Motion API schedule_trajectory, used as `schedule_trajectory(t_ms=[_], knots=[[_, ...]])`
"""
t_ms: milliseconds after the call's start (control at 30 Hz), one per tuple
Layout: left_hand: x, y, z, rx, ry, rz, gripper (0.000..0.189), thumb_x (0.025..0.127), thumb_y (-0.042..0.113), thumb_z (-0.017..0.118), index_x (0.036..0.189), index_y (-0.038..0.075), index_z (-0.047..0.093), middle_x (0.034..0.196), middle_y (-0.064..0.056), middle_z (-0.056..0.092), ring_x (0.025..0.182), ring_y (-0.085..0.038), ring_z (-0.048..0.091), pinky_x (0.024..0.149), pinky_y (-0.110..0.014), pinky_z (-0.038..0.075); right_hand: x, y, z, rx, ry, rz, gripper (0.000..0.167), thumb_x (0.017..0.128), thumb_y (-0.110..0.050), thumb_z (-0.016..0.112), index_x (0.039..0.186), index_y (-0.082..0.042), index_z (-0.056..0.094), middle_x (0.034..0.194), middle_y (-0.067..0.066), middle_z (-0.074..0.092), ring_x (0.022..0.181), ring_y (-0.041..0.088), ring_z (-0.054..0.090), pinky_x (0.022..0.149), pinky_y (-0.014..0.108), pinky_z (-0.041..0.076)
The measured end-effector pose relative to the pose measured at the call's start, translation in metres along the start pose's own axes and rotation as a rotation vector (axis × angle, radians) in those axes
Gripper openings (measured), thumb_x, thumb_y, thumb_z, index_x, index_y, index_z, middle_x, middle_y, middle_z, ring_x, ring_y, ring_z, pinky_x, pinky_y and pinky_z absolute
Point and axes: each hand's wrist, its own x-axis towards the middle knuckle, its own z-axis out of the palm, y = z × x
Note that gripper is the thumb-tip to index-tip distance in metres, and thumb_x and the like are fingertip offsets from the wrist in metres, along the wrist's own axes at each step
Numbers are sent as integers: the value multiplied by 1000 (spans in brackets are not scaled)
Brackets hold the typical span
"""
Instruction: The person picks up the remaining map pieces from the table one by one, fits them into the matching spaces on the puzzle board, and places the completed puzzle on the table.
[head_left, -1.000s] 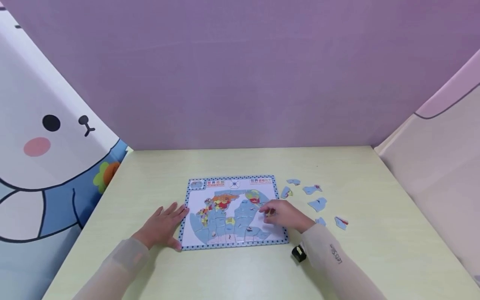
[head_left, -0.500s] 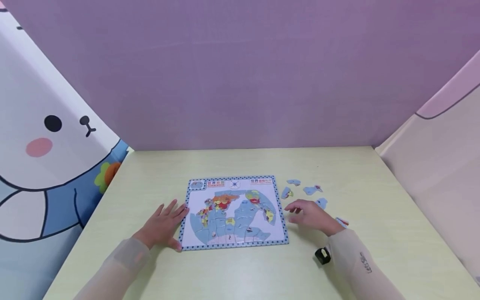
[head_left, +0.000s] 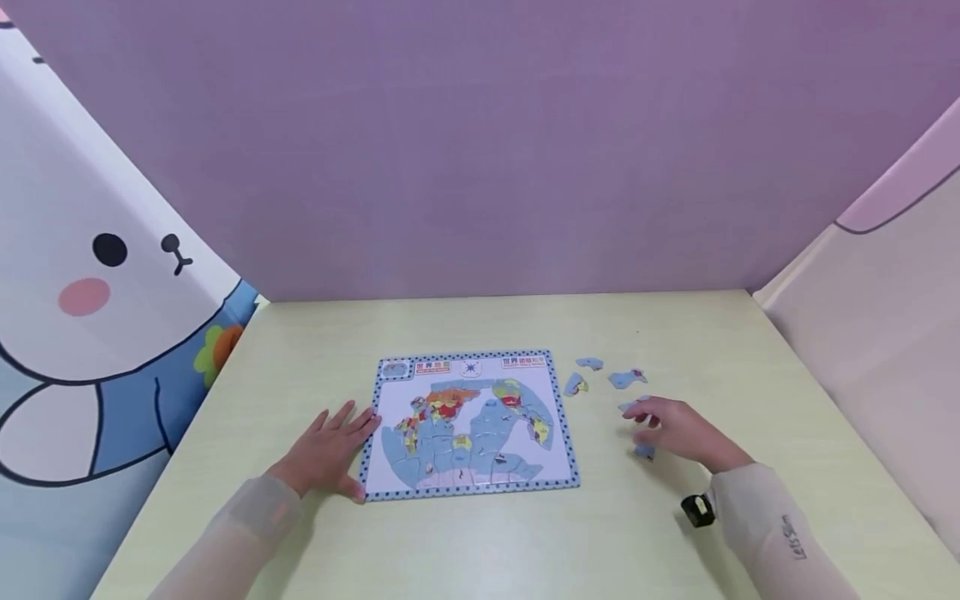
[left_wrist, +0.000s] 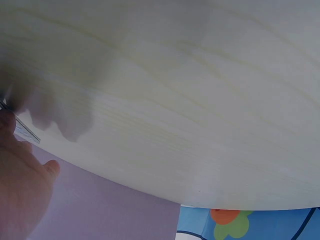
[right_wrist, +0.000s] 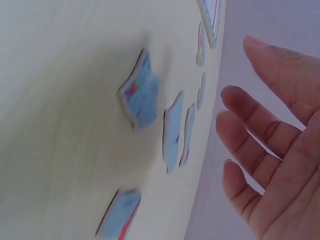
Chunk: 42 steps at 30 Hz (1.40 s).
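Two pale sleeves [head_left: 776, 525] reach over the near part of the table [head_left: 480, 558], with a black block [head_left: 698, 510] by the right cuff. The left hand [head_left: 326, 450] lies with fingers spread, touching the board's left edge and clasping nothing. The right hand [head_left: 678, 429] hovers right of the board, thumb and fingers apart, holding nothing. Between the hands, the board [head_left: 517, 442] lies flat, its map partly filled with fitted pieces [head_left: 486, 429]; white gaps show at upper middle and right. Six loose pieces [right_wrist: 142, 97] lie right of the board in the right wrist view, some under or beside the right hand, others beyond it. Farther off, a purple wall [head_left: 480, 150] stands behind the table; a cartoon cloth [head_left: 112, 350] hangs at left.
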Motion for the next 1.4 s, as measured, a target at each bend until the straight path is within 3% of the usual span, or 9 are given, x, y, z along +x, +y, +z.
schedule_trajectory(t_ms=[267, 633, 767, 933, 1400], knots=[[0, -1, 2, 7, -10, -10, 110, 63, 56, 82, 147, 4, 35, 154, -16, 29, 141, -44, 15, 109, -65, 13, -10, 10, -5, -12, -22, 99, 39, 79, -2, 72, 115, 9, 60, 99, 17, 61, 84, 26, 57, 68, 36, 49], [5, 7, -1, -11, -47, -19, 108, 65, 54, 81, 149, 8, 32, 155, -11, 28, 143, -41, 13, 111, -63, 11, -26, 25, 4, -70, -55, 212, 36, 79, -7, 73, 113, 0, 64, 97, 10, 61, 84, 25, 58, 72, 43, 50], [2, 5, -1, 10, -49, -57, 106, 66, 52, 82, 150, 9, 32, 156, -9, 27, 144, -39, 13, 111, -62, 11, -19, 25, 7, -95, -59, 204, 34, 79, -10, 74, 110, 0, 65, 97, 11, 63, 87, 27, 58, 77, 48, 50], [-1, 5, 0, -6, -44, -42, 106, 66, 52, 81, 149, 6, 33, 155, -11, 29, 143, -40, 15, 111, -62, 11, -11, 24, 10, -153, -71, 202, 32, 76, -12, 76, 105, -1, 67, 94, 9, 63, 86, 25, 57, 78, 49, 49], [2, 4, 0, 19, -62, -52, 108, 65, 51, 82, 149, 7, 33, 155, -11, 29, 143, -39, 16, 111, -62, 12, -8, 31, 15, -137, -50, 196, 30, 75, -8, 76, 103, 1, 67, 93, 8, 62, 84, 24, 55, 80, 48, 48]])
